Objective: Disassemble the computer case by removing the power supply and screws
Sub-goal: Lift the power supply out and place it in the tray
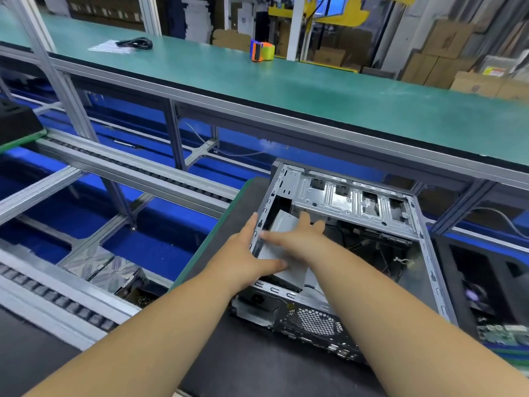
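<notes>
An open grey computer case [355, 200] lies on its side on a black mat [252, 356], its rear panel with a fan grille [313, 320] facing me. In the case's near left corner sits the grey power supply [282, 222], tilted. My left hand [243, 255] grips it at the case's left wall, with the thumb across the top of the power supply and the fingers along the outside of the wall. My right hand [297, 239] lies on top of the power supply, fingers stretched toward its far edge. Black cables [372, 253] lie inside the case.
A green workbench [315, 90] runs behind the case and carries an orange tape dispenser [262, 51] and a black cable [134, 43]. Conveyor rails [128, 167] over a blue floor lie to the left. A black foam tray [481, 270] and a circuit board [501, 332] are at the right.
</notes>
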`<state>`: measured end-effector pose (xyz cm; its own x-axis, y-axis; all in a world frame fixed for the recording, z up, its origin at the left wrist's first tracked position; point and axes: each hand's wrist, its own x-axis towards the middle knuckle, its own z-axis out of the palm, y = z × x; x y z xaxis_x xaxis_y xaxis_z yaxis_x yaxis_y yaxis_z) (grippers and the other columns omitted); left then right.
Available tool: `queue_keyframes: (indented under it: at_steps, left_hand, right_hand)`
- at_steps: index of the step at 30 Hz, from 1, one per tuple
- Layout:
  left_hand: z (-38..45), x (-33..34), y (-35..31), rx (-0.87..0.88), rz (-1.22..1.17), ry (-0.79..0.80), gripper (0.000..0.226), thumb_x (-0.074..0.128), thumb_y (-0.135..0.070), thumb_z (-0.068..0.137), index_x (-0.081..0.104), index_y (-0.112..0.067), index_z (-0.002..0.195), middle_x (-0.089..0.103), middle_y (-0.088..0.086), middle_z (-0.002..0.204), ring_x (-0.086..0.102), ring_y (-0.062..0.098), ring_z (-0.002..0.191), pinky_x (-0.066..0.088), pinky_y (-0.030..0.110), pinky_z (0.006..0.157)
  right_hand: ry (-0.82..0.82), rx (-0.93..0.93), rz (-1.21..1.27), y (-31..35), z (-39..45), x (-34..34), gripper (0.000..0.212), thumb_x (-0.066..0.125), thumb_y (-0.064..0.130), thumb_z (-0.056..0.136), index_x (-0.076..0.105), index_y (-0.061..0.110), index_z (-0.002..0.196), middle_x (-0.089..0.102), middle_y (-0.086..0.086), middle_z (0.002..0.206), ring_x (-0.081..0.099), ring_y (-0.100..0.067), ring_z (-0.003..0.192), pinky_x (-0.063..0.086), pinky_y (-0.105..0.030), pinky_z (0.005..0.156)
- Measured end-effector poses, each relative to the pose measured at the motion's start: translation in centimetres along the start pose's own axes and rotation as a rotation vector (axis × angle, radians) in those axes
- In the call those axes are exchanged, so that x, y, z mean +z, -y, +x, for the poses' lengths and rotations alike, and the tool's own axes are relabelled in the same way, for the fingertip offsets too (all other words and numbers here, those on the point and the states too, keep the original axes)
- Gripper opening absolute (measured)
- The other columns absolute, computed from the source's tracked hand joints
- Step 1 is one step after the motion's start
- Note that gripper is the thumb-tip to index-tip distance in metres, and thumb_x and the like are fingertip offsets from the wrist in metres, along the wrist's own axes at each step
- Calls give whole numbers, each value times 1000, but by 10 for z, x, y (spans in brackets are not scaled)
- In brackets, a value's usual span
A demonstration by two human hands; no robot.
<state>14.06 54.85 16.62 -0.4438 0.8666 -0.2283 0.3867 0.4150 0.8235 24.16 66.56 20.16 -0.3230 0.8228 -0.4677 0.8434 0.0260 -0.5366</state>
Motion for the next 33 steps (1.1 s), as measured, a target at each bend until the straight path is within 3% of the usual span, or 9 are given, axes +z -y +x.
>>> queue_keyframes:
  at_steps: [6,12,16,19,21,25,28,30,33]
  left_hand:
    - [-3,-1,-1,9,53,1,126,72,-77,45,-4,-59,144,32,-12,149,45,10,126,38,28,84]
    - [-1,-13,4,55,-47,174,126,79,-65,58,-9,-53,148,13,-6,158,34,16,138,34,24,95]
    - [-3,-22,4,69,-132,243,113,77,-57,69,-3,-54,148,14,-11,157,39,9,126,47,13,79]
    - [-5,-30,6,53,-142,205,101,70,-63,74,5,-51,150,14,-14,158,31,12,138,35,30,105]
    - [-5,-36,7,41,-156,169,95,65,-67,76,10,-48,151,10,-14,160,21,14,145,25,36,111]
    - [-5,-46,5,74,-226,82,83,63,-63,80,21,-46,150,20,-13,158,24,12,143,27,38,111]
    - [-7,-47,0,120,-246,42,77,64,-61,82,27,-45,148,26,-13,156,29,9,140,29,34,108]
    - [-9,-46,-4,145,-258,30,74,64,-59,82,31,-45,147,30,-14,153,32,6,136,29,29,103]
    - [-11,-43,-10,172,-257,16,66,63,-56,85,36,-43,144,36,-15,148,36,2,130,30,26,98]
  right_hand:
    - [-41,130,8,3,-6,12,119,71,66,67,-1,34,155,11,-8,151,37,-39,133,40,-42,88]
    - [-17,145,-70,7,-11,14,120,57,75,60,-9,41,154,25,-13,151,45,-38,124,37,-39,80]
    - [-52,136,-48,11,-13,9,118,55,72,43,14,33,147,51,-11,128,55,-34,98,45,-38,68]
    - [-66,126,26,2,-13,0,114,54,69,41,18,34,144,48,-10,117,51,-34,94,45,-41,68]
    - [-86,132,103,-7,-13,-9,112,56,67,43,19,33,144,44,-10,113,49,-33,92,43,-40,69]
    - [-109,135,276,-21,-10,-26,105,58,64,51,23,30,143,43,-9,111,50,-32,93,43,-36,67]
    - [-105,139,431,-30,-11,-40,93,61,57,58,28,26,140,48,-8,111,56,-29,92,53,-38,69]
    - [-87,164,508,-35,-16,-49,86,61,57,62,33,24,137,52,-8,113,61,-32,91,58,-38,56]
    - [-59,183,622,-44,-21,-61,72,62,55,61,51,18,122,72,-15,94,71,-29,67,54,-37,48]
